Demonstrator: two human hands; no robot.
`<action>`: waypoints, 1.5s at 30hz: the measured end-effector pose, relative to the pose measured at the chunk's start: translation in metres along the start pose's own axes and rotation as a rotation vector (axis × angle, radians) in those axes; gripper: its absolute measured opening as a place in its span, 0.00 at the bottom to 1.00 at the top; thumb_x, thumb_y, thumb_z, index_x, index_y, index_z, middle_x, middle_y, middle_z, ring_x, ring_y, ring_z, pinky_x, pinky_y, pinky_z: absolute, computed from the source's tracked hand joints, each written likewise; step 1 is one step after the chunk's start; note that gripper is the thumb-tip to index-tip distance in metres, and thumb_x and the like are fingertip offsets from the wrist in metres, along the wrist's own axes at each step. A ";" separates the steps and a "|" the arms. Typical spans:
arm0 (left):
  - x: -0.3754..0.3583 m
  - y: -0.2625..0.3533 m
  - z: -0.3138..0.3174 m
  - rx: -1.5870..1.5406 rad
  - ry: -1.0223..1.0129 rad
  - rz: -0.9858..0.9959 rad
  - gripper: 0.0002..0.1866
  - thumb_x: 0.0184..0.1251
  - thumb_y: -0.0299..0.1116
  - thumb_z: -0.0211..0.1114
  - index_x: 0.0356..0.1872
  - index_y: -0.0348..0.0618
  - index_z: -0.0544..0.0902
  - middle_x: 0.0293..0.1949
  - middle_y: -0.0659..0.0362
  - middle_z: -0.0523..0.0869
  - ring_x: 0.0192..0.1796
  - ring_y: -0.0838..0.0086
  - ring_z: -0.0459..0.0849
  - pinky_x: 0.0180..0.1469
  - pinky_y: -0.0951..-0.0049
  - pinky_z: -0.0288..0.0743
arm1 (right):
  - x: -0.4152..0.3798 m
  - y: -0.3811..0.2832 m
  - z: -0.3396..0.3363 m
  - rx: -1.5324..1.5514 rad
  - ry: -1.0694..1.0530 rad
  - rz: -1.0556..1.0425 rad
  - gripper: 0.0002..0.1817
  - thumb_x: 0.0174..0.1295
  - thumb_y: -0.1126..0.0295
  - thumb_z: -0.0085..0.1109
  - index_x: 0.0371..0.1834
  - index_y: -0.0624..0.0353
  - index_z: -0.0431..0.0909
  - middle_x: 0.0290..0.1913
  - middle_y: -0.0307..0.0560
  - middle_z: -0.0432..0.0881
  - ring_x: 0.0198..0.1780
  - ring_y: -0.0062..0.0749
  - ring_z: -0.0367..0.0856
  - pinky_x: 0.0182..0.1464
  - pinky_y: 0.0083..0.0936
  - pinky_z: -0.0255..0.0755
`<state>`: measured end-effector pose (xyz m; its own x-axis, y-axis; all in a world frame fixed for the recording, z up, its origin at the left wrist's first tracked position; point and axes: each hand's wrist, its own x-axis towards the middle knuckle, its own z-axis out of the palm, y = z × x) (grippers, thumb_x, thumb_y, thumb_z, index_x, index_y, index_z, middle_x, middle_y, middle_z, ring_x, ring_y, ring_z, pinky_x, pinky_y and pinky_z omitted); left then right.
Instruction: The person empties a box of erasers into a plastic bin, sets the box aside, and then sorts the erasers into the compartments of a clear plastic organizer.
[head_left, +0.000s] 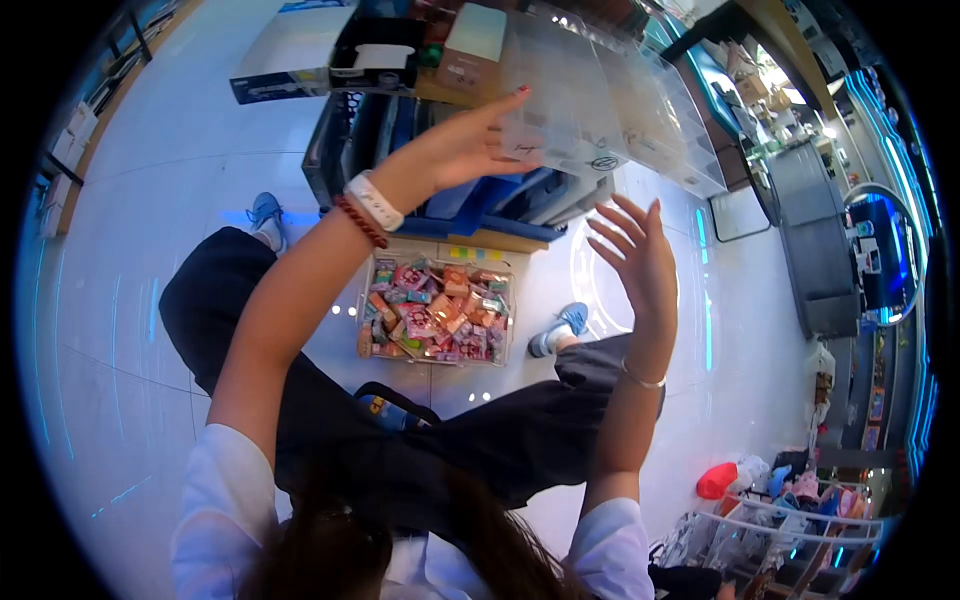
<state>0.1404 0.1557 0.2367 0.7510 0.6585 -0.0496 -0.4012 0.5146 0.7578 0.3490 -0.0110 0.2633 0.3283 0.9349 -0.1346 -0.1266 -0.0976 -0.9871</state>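
Observation:
A large clear plastic box (570,120) with black printing on its wall stands above the file bins ahead of me. My left hand (465,148) reaches to its left side, fingers stretched and spread, fingertips right at the clear wall. My right hand (638,255) is raised below the box's right part, its fingers apart and holding nothing. Between my feet, a clear bin (366,330) on the floor is full of small colourful packets (440,310).
Blue file holders (480,205) stand under the box. To its left are a white carton (290,55), a black box (375,55) and a pinkish-brown carton (472,50). A rack with bags (790,515) is at lower right, and a round mirror (882,252) at far right.

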 end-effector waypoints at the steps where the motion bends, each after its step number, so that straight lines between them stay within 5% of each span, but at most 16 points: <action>1: 0.017 -0.011 -0.019 0.057 -0.080 0.147 0.36 0.67 0.47 0.58 0.60 0.21 0.59 0.57 0.36 0.70 0.58 0.54 0.74 0.60 0.63 0.74 | -0.002 0.002 -0.001 -0.011 0.015 0.030 0.34 0.70 0.44 0.34 0.58 0.68 0.67 0.52 0.58 0.77 0.52 0.40 0.79 0.53 0.35 0.75; 4: 0.024 -0.015 -0.021 0.011 -0.121 0.296 0.34 0.68 0.41 0.58 0.59 0.16 0.56 0.56 0.33 0.66 0.63 0.51 0.68 0.66 0.65 0.68 | -0.009 0.004 0.001 -0.053 0.034 0.030 0.34 0.71 0.45 0.33 0.58 0.68 0.68 0.53 0.59 0.76 0.53 0.41 0.78 0.54 0.34 0.74; 6: 0.026 -0.013 -0.014 -0.534 -0.048 0.158 0.35 0.68 0.39 0.58 0.59 0.15 0.55 0.56 0.32 0.65 0.63 0.51 0.68 0.66 0.66 0.68 | -0.006 0.005 -0.002 -0.039 0.032 0.034 0.31 0.71 0.47 0.34 0.59 0.68 0.65 0.53 0.61 0.76 0.54 0.43 0.78 0.55 0.36 0.74; 8: 0.028 -0.011 -0.011 -0.557 -0.067 0.129 0.34 0.68 0.37 0.58 0.58 0.14 0.54 0.56 0.32 0.64 0.63 0.51 0.67 0.66 0.67 0.68 | -0.001 0.009 -0.010 0.087 0.110 -0.034 0.29 0.72 0.51 0.37 0.61 0.68 0.61 0.55 0.64 0.74 0.55 0.48 0.76 0.57 0.40 0.73; 11: 0.022 -0.010 -0.002 -0.596 -0.082 0.082 0.34 0.67 0.37 0.59 0.61 0.17 0.54 0.59 0.32 0.62 0.63 0.51 0.68 0.65 0.68 0.70 | 0.020 0.007 -0.038 0.313 0.314 -0.104 0.36 0.65 0.55 0.52 0.66 0.68 0.49 0.60 0.70 0.64 0.64 0.56 0.65 0.61 0.49 0.68; 13: -0.002 -0.007 0.009 0.455 -0.091 0.294 0.33 0.68 0.37 0.59 0.64 0.24 0.55 0.63 0.33 0.61 0.64 0.49 0.67 0.63 0.68 0.71 | 0.043 -0.003 -0.064 0.447 0.405 -0.119 0.52 0.55 0.54 0.65 0.70 0.66 0.36 0.64 0.73 0.53 0.69 0.58 0.55 0.62 0.54 0.64; 16: -0.007 -0.017 0.013 0.558 -0.061 0.283 0.33 0.68 0.39 0.59 0.66 0.32 0.56 0.65 0.36 0.61 0.65 0.49 0.66 0.63 0.63 0.70 | 0.089 -0.031 -0.100 0.580 0.455 -0.021 0.63 0.50 0.52 0.68 0.71 0.62 0.24 0.67 0.73 0.44 0.71 0.59 0.49 0.64 0.56 0.60; 17: -0.013 -0.017 0.018 0.561 -0.085 0.278 0.33 0.68 0.39 0.59 0.66 0.32 0.56 0.65 0.36 0.61 0.65 0.49 0.66 0.63 0.63 0.70 | 0.109 -0.040 -0.113 0.647 0.539 0.051 0.58 0.50 0.53 0.69 0.71 0.63 0.33 0.66 0.72 0.48 0.68 0.59 0.55 0.63 0.57 0.61; 19: -0.032 -0.015 0.030 -0.372 -0.032 -0.211 0.33 0.68 0.42 0.58 0.66 0.34 0.57 0.64 0.38 0.64 0.66 0.50 0.65 0.65 0.57 0.68 | 0.142 -0.042 -0.143 0.702 0.356 0.044 0.45 0.52 0.61 0.65 0.66 0.64 0.46 0.62 0.69 0.56 0.63 0.58 0.62 0.61 0.57 0.64; 23: -0.065 -0.040 0.004 -0.316 -0.252 -0.288 0.33 0.68 0.42 0.59 0.66 0.34 0.58 0.65 0.41 0.64 0.66 0.49 0.66 0.64 0.50 0.66 | 0.157 -0.045 -0.153 0.609 0.487 0.071 0.22 0.58 0.72 0.53 0.54 0.65 0.59 0.54 0.65 0.64 0.58 0.57 0.67 0.58 0.57 0.66; 25: -0.085 -0.050 -0.011 -0.137 -0.296 -0.337 0.31 0.68 0.41 0.59 0.65 0.34 0.60 0.65 0.42 0.63 0.66 0.49 0.66 0.63 0.45 0.66 | 0.147 -0.047 -0.169 0.557 0.467 0.030 0.21 0.58 0.72 0.53 0.52 0.65 0.59 0.53 0.64 0.64 0.57 0.56 0.67 0.57 0.58 0.67; 28: -0.112 -0.061 -0.035 -0.071 -0.293 -0.418 0.30 0.67 0.40 0.59 0.65 0.35 0.61 0.65 0.43 0.64 0.66 0.50 0.66 0.61 0.43 0.67 | 0.114 -0.047 -0.219 0.389 0.572 -0.108 0.17 0.58 0.72 0.54 0.47 0.66 0.60 0.54 0.65 0.64 0.57 0.56 0.68 0.56 0.59 0.68; 33: -0.141 -0.071 -0.065 -0.034 -0.334 -0.486 0.32 0.66 0.39 0.60 0.66 0.37 0.60 0.65 0.45 0.65 0.66 0.50 0.67 0.58 0.43 0.69 | -0.048 -0.047 -0.239 0.437 0.559 -0.116 0.22 0.59 0.72 0.53 0.52 0.75 0.61 0.58 0.66 0.62 0.63 0.54 0.63 0.67 0.44 0.61; 36: -0.156 -0.070 -0.062 -0.042 -0.285 -0.447 0.33 0.66 0.40 0.59 0.67 0.35 0.58 0.62 0.41 0.68 0.55 0.54 0.79 0.44 0.60 0.83 | -0.160 -0.017 -0.232 0.601 0.527 -0.035 0.26 0.59 0.73 0.53 0.58 0.76 0.59 0.63 0.64 0.61 0.66 0.50 0.60 0.69 0.43 0.58; 41: -0.182 -0.105 -0.063 -0.020 -0.355 -0.544 0.34 0.67 0.45 0.58 0.67 0.37 0.59 0.62 0.44 0.69 0.52 0.57 0.82 0.41 0.68 0.84 | -0.288 0.035 -0.160 0.339 0.875 0.057 0.38 0.59 0.68 0.56 0.70 0.69 0.48 0.63 0.58 0.65 0.67 0.46 0.60 0.67 0.47 0.60; 45: -0.180 -0.132 -0.038 -0.055 -0.383 -0.533 0.42 0.63 0.55 0.59 0.69 0.37 0.56 0.64 0.43 0.67 0.63 0.51 0.71 0.56 0.56 0.74 | -0.298 0.069 -0.084 0.332 0.464 0.382 0.39 0.59 0.61 0.57 0.71 0.61 0.51 0.56 0.55 0.70 0.61 0.47 0.68 0.60 0.52 0.65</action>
<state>0.0379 -0.0102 0.1206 0.9838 0.0685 -0.1659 0.0589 0.7499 0.6590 0.3216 -0.3248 0.2284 0.5612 0.6056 -0.5642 -0.5694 -0.2122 -0.7942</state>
